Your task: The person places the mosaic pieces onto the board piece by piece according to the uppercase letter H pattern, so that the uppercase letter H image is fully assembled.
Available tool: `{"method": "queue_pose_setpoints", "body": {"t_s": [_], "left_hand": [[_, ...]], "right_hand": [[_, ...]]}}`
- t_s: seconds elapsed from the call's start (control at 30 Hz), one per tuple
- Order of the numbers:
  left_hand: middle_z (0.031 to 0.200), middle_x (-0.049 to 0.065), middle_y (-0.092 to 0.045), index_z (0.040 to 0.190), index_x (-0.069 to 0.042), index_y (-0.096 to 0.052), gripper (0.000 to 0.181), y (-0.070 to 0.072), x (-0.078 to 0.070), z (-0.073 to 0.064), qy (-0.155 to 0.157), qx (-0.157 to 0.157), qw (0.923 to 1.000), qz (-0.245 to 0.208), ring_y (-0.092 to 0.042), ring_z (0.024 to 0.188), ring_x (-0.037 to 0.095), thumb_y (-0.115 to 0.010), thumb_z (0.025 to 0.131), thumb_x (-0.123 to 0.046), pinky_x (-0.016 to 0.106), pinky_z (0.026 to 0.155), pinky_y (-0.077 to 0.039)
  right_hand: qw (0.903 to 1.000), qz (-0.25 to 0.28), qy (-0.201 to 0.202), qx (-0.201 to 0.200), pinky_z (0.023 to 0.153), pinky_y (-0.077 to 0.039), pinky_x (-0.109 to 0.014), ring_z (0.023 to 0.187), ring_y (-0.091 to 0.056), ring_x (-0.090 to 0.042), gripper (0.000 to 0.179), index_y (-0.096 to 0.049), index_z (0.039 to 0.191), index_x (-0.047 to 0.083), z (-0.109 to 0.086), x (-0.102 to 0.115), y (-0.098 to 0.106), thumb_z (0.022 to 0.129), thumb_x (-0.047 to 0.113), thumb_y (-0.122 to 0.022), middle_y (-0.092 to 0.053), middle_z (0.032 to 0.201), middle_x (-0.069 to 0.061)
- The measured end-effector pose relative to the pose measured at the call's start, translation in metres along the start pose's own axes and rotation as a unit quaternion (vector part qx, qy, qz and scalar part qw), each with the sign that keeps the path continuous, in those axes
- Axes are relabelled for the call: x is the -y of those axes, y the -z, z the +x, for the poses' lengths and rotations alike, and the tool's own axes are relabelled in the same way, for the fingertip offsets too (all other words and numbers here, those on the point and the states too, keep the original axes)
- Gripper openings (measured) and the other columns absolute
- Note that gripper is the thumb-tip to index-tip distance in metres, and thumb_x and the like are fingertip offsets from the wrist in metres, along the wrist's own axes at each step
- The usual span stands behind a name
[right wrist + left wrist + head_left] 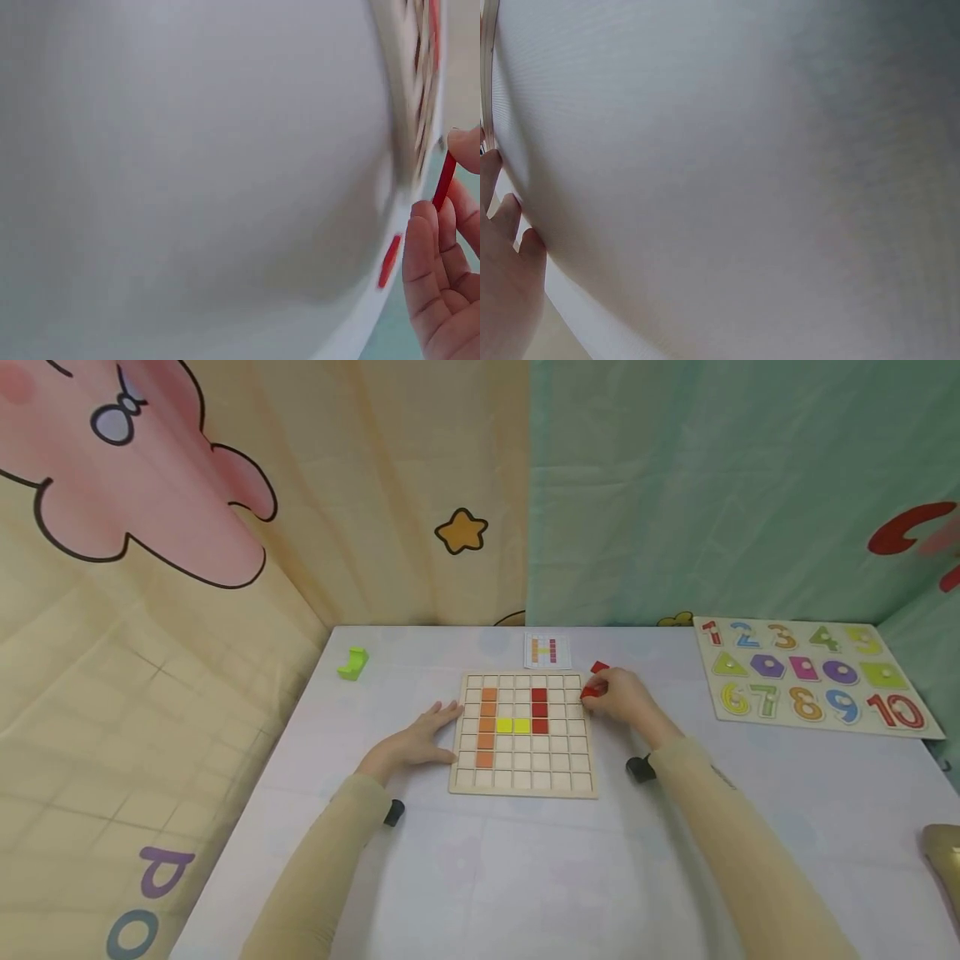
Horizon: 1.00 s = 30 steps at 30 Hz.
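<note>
A wooden grid board (555,783) lies on the table. Several orange tiles (486,741) form a column on its left side, two yellow tiles (513,726) sit in the middle, and three red tiles (539,710) make a column to their right. With fingers spread, my left hand (408,745) rests at the board's left edge. My right hand (624,695), at the board's upper right edge, pinches a red tile (445,181) between thumb and fingers. Another red tile (599,667) lies on the table just beyond that hand.
Behind the board is a small pattern card (547,652) with a similar coloured design. A lime-green block (353,663) stands at the back left. On the right lies a number and shape puzzle board (813,678). Curtains hang behind the table (480,877).
</note>
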<state>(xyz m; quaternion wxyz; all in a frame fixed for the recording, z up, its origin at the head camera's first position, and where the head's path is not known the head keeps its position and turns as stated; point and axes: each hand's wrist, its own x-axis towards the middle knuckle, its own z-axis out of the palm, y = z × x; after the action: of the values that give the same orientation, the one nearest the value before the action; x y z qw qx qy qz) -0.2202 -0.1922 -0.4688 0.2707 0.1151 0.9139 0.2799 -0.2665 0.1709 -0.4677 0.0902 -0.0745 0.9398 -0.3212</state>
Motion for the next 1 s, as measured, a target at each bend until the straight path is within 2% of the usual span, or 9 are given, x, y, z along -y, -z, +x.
{"method": "queue_pose_setpoints", "body": {"t_s": [0.2,0.4,0.57,0.77,1.0], "left_hand": [[0.167,-0.004,-0.007,0.159,-0.024,-0.019,0.091,-0.001,0.0,0.001,0.0,0.003,1.0,0.001,0.008,0.155,0.023,-0.073,0.086,-0.021,0.058,0.123,-0.005],[0.167,-0.005,-0.007,0.159,-0.025,-0.018,0.091,-0.001,0.001,0.002,0.005,0.001,1.0,0.005,0.008,0.155,0.023,-0.073,0.086,-0.021,0.058,0.123,-0.004],[0.167,-0.005,-0.007,0.159,-0.025,-0.018,0.091,-0.001,0.002,0.003,0.003,0.001,1.0,0.002,0.008,0.155,0.024,-0.073,0.086,-0.022,0.059,0.122,-0.004],[0.168,-0.004,-0.006,0.159,-0.024,-0.018,0.091,0.001,0.002,0.002,-0.005,0.007,1.0,-0.001,0.008,0.155,0.024,-0.072,0.086,-0.02,0.058,0.123,-0.003],[0.167,-0.006,-0.005,0.159,-0.026,-0.018,0.091,0.001,0.004,0.001,-0.009,0.009,0.9998,-0.014,0.009,0.155,0.024,-0.072,0.086,-0.02,0.059,0.122,-0.002]], "right_hand": [[0.9983,0.037,0.023,0.038,0.068,-0.047,-0.028,0.084,-0.054,-0.023,0.028,-0.068,0.107,0.003,-0.022,0.018,-0.018,0.085,0.019,-0.075,-0.061,0.091,-0.01],[0.9936,0.051,0.062,0.08,0.068,-0.048,-0.026,0.078,-0.054,-0.018,0.026,-0.069,0.106,0.003,-0.038,0.033,-0.038,0.085,0.017,-0.075,-0.059,0.086,-0.007],[0.9922,0.021,0.085,0.089,0.07,-0.048,-0.025,0.078,-0.054,-0.017,0.024,-0.068,0.105,0.003,-0.04,0.042,-0.045,0.083,0.011,-0.074,-0.059,0.088,-0.006],[0.9908,-0.001,0.089,0.102,0.069,-0.048,-0.025,0.082,-0.053,-0.018,0.025,-0.069,0.108,0.005,-0.041,0.049,-0.051,0.083,0.009,-0.072,-0.058,0.092,-0.006],[0.9908,-0.022,0.105,0.083,0.073,-0.051,-0.025,0.083,-0.054,-0.017,0.025,-0.071,0.109,0.005,-0.043,0.053,-0.054,0.085,0.009,-0.073,-0.06,0.097,-0.006]]}}
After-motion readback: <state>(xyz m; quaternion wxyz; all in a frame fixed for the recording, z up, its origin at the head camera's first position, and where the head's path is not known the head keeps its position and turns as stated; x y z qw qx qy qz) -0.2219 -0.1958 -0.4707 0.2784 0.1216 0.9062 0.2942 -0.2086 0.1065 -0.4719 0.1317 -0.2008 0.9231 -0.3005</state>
